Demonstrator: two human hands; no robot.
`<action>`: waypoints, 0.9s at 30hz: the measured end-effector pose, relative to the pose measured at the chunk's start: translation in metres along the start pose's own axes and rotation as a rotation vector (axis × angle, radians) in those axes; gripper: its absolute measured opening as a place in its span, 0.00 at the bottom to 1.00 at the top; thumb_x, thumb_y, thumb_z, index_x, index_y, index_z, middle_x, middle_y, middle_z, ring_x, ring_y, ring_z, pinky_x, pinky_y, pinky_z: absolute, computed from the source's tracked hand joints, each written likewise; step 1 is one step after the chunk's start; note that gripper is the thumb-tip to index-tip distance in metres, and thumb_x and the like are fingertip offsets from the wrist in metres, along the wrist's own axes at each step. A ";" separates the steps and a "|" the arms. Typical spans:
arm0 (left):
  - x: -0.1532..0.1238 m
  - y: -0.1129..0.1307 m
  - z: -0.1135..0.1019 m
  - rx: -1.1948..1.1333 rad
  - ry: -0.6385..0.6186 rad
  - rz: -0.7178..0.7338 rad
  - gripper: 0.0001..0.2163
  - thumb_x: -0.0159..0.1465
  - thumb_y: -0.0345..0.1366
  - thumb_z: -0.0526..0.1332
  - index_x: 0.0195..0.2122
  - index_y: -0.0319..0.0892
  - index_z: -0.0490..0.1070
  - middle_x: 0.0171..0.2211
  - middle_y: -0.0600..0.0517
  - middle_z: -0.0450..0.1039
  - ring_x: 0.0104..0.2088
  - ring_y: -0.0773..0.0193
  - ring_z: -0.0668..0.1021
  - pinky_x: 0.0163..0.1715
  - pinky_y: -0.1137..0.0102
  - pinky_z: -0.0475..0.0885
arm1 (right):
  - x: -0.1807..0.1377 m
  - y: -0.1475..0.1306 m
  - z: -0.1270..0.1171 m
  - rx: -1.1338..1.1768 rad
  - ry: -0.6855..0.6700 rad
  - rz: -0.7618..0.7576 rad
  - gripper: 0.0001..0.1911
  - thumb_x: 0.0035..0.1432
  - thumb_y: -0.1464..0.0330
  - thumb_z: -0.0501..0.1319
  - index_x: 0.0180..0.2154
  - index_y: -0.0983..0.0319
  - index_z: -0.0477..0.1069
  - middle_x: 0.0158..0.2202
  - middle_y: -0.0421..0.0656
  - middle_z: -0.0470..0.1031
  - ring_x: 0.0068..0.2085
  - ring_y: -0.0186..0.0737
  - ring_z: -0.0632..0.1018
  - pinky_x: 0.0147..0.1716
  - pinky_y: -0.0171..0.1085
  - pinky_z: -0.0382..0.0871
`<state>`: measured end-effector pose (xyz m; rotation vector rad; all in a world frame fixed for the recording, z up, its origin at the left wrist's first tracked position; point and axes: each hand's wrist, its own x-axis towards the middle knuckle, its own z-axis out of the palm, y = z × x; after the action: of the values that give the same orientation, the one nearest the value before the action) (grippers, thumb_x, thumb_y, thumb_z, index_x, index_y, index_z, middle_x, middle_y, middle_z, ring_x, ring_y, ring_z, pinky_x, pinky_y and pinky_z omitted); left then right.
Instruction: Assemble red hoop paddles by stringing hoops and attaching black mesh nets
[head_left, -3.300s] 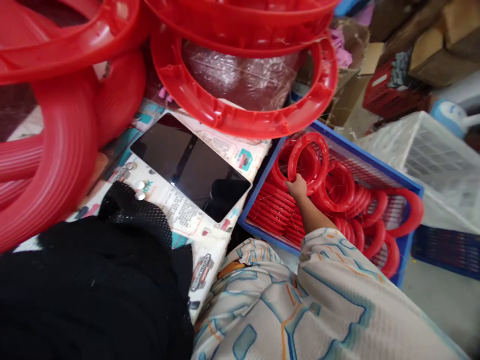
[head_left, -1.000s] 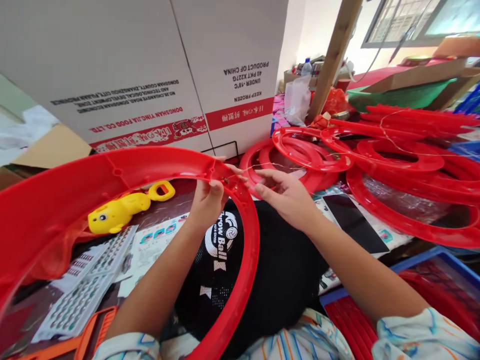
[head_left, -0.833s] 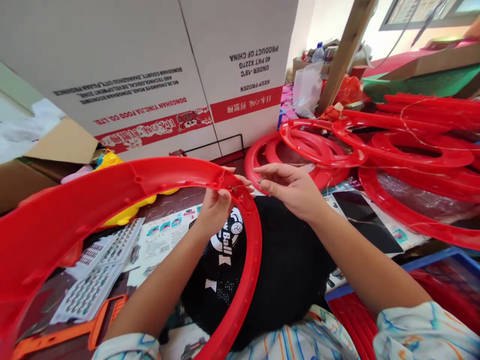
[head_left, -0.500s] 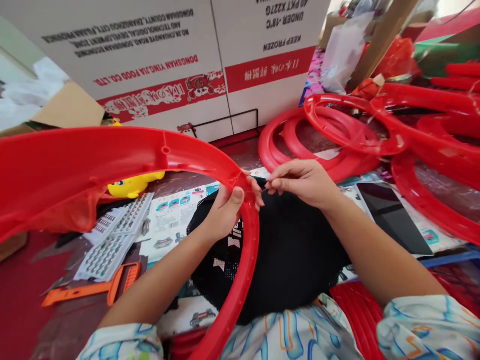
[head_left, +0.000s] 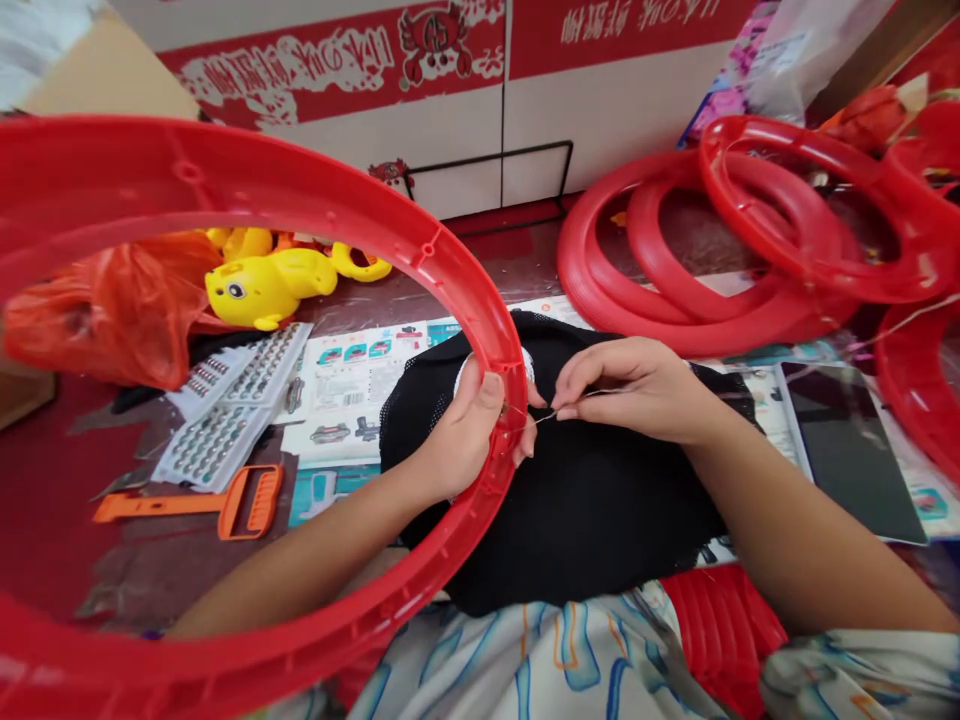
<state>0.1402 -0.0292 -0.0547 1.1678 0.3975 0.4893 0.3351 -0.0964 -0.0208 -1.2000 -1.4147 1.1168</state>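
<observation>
My left hand is closed around the right side of a large red plastic ring, its thumb on the inner side and fingertips showing beyond the rim. Ribs and small round posts line the ring's hollow face. A thin pale thread runs from the ring at my left fingers to my right hand, which pinches it between thumb and fingers. Below both hands, a black mesh-edged cloth lies over my lap and the printed sheets.
Red rings are stacked at the back right, near a dark-screened tablet. On the left are a yellow toy, an orange plastic bag, a bead tray and an orange handle. A white carton stands behind.
The ring has turned and tilted, so more of its loop and ribbed face shows. My right hand has drawn slightly away, and the thread shows more clearly. The view has tipped downward.
</observation>
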 end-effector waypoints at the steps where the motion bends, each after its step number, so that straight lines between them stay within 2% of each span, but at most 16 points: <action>1: -0.002 -0.001 0.000 -0.018 0.017 -0.028 0.16 0.70 0.55 0.48 0.45 0.48 0.54 0.34 0.56 0.70 0.21 0.70 0.74 0.19 0.74 0.70 | 0.000 -0.001 0.001 -0.009 -0.026 -0.018 0.03 0.50 0.73 0.71 0.28 0.62 0.77 0.30 0.40 0.80 0.31 0.33 0.81 0.32 0.30 0.77; 3: -0.005 -0.003 0.001 -0.060 0.034 -0.078 0.18 0.69 0.57 0.49 0.48 0.50 0.51 0.34 0.57 0.70 0.19 0.71 0.73 0.18 0.74 0.70 | 0.000 -0.003 0.004 -0.070 -0.078 -0.095 0.04 0.52 0.75 0.68 0.28 0.61 0.77 0.30 0.39 0.80 0.32 0.32 0.81 0.33 0.29 0.76; 5: -0.006 -0.002 0.002 -0.066 0.015 -0.139 0.21 0.68 0.58 0.49 0.53 0.50 0.49 0.30 0.58 0.70 0.19 0.70 0.72 0.18 0.74 0.69 | 0.001 -0.005 0.008 -0.174 -0.108 -0.215 0.06 0.55 0.76 0.65 0.29 0.61 0.77 0.30 0.39 0.80 0.33 0.32 0.81 0.34 0.29 0.77; 9: -0.006 -0.001 0.003 0.028 -0.045 -0.230 0.28 0.68 0.59 0.45 0.61 0.46 0.46 0.21 0.58 0.68 0.18 0.68 0.70 0.19 0.74 0.68 | 0.004 -0.005 0.015 -0.360 -0.064 -0.419 0.08 0.60 0.75 0.61 0.32 0.58 0.76 0.32 0.39 0.81 0.36 0.33 0.81 0.37 0.33 0.77; 12: -0.004 -0.003 0.004 -0.001 -0.095 -0.245 0.33 0.64 0.65 0.42 0.62 0.48 0.47 0.26 0.56 0.69 0.18 0.68 0.71 0.18 0.73 0.69 | 0.005 0.001 0.020 -0.478 0.045 -0.481 0.07 0.60 0.74 0.62 0.32 0.57 0.77 0.32 0.38 0.79 0.36 0.34 0.80 0.37 0.34 0.77; 15: -0.004 -0.003 0.003 -0.100 -0.115 -0.247 0.33 0.61 0.68 0.45 0.57 0.50 0.52 0.34 0.54 0.68 0.20 0.69 0.72 0.17 0.73 0.68 | 0.004 0.008 0.023 -0.538 0.176 -0.426 0.06 0.58 0.73 0.64 0.30 0.57 0.77 0.32 0.38 0.76 0.32 0.31 0.78 0.30 0.31 0.73; 17: -0.005 -0.001 0.001 -0.139 -0.129 -0.271 0.28 0.62 0.62 0.55 0.55 0.51 0.52 0.37 0.55 0.67 0.21 0.70 0.73 0.18 0.74 0.68 | 0.004 0.011 0.024 -0.549 0.215 -0.399 0.05 0.58 0.73 0.65 0.30 0.58 0.78 0.32 0.38 0.74 0.30 0.29 0.76 0.27 0.29 0.70; 19: -0.006 0.002 0.000 -0.114 -0.160 -0.301 0.28 0.61 0.47 0.64 0.56 0.53 0.50 0.38 0.55 0.67 0.23 0.70 0.74 0.20 0.75 0.69 | 0.004 0.011 0.024 -0.558 0.220 -0.413 0.04 0.58 0.71 0.66 0.30 0.58 0.78 0.31 0.38 0.73 0.30 0.28 0.75 0.28 0.30 0.70; 20: -0.006 0.004 0.000 -0.084 -0.172 -0.319 0.30 0.60 0.40 0.64 0.57 0.53 0.48 0.38 0.55 0.67 0.24 0.70 0.75 0.20 0.75 0.70 | 0.003 0.011 0.025 -0.566 0.215 -0.423 0.04 0.59 0.70 0.66 0.31 0.58 0.78 0.31 0.38 0.73 0.30 0.29 0.75 0.29 0.30 0.70; 22: -0.006 0.008 0.001 -0.016 -0.179 -0.351 0.30 0.59 0.33 0.62 0.58 0.52 0.46 0.33 0.57 0.67 0.23 0.70 0.74 0.21 0.75 0.70 | 0.002 0.010 0.025 -0.588 0.210 -0.433 0.05 0.60 0.68 0.65 0.31 0.58 0.78 0.31 0.38 0.73 0.31 0.30 0.75 0.31 0.32 0.70; 24: -0.005 0.011 0.003 0.019 -0.173 -0.365 0.25 0.61 0.33 0.59 0.55 0.49 0.48 0.28 0.59 0.65 0.21 0.69 0.73 0.19 0.76 0.70 | 0.001 0.010 0.025 -0.613 0.212 -0.430 0.06 0.61 0.68 0.63 0.31 0.57 0.78 0.31 0.38 0.74 0.31 0.32 0.74 0.32 0.34 0.71; 27: -0.004 0.013 0.007 0.058 -0.160 -0.376 0.14 0.63 0.32 0.54 0.48 0.45 0.52 0.26 0.60 0.64 0.20 0.70 0.73 0.18 0.76 0.70 | 0.000 0.010 0.026 -0.643 0.208 -0.418 0.07 0.61 0.70 0.62 0.30 0.58 0.77 0.31 0.39 0.73 0.32 0.33 0.73 0.32 0.35 0.70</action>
<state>0.1383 -0.0323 -0.0398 1.1459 0.4819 0.0571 0.3112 -0.0973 -0.0348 -1.3144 -1.8137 0.2354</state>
